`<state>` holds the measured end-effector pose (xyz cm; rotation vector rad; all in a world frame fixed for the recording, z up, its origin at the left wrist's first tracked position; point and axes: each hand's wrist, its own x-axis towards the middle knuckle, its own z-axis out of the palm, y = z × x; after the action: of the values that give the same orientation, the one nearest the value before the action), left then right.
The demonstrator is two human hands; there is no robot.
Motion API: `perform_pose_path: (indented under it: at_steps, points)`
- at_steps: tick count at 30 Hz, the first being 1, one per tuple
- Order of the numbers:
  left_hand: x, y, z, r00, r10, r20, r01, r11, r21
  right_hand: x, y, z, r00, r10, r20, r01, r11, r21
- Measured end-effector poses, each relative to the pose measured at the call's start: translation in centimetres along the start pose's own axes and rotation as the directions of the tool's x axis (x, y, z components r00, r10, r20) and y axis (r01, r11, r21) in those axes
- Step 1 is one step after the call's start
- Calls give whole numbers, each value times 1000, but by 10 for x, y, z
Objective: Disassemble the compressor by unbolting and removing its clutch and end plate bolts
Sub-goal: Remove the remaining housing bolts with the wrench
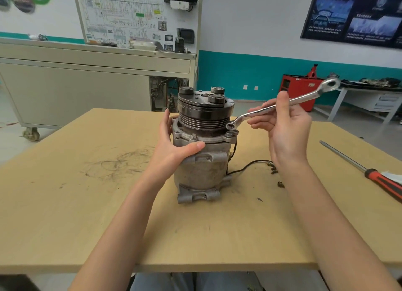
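In the head view, we saw the compressor (202,166) standing upright near the middle of the tan table (87,214), its grooved clutch (203,114) on top. Our left hand (174,147) gripped the housing just under the flange. The thumb lay across the front and the fingers curled round the far left side. Our right hand (285,132) was raised to the right of the compressor and pinched the shank of a ring wrench (280,105) between thumb and fingers. The wrench slanted up and to the right, its upper ring well above the hand. Its lower ring sat over the bolt (230,134) at the right corner of the flange. We could not tell whether it was seated on the head. A second bolt (193,136) stood on the flange's front edge, just above the left thumb. A black wire (248,164) ran from the right side of the housing across the table and passed behind the right wrist. A red-handled screwdriver (369,173) lay well apart near the table's right edge. Behind the table stood a grey cart (87,84) and, farther right, a red tool cabinet (298,88).
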<state>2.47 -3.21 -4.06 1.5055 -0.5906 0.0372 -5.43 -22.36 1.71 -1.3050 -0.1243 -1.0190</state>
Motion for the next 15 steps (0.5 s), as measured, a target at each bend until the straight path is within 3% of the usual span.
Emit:
perform_pose_path:
  at_steps: [2, 4, 7, 9, 15]
  points:
    - [0, -1, 0, 1000, 3, -4, -3, 1000, 0, -13, -10, 2, 973, -219, 69, 227, 963, -142]
    - [0, -1, 0, 1000, 7, -5, -7, 1000, 3, -23, -15, 6, 870, -455, 189, 491, 834, -253]
    - [1, -2, 1, 1000, 16, 1, -16, 1000, 2, -31, -12, 8, 582, -702, 411, 800, 402, -445]
    - [1, -3, 0, 1000, 24, 0, -24, 1000, 0, -36, -10, 10, 449, -731, 514, 854, 181, -488]
    - [7, -12, -3, 1000, 24, 0, -24, 1000, 10, -50, -5, 24, 359, -692, 626, 854, -26, -519]
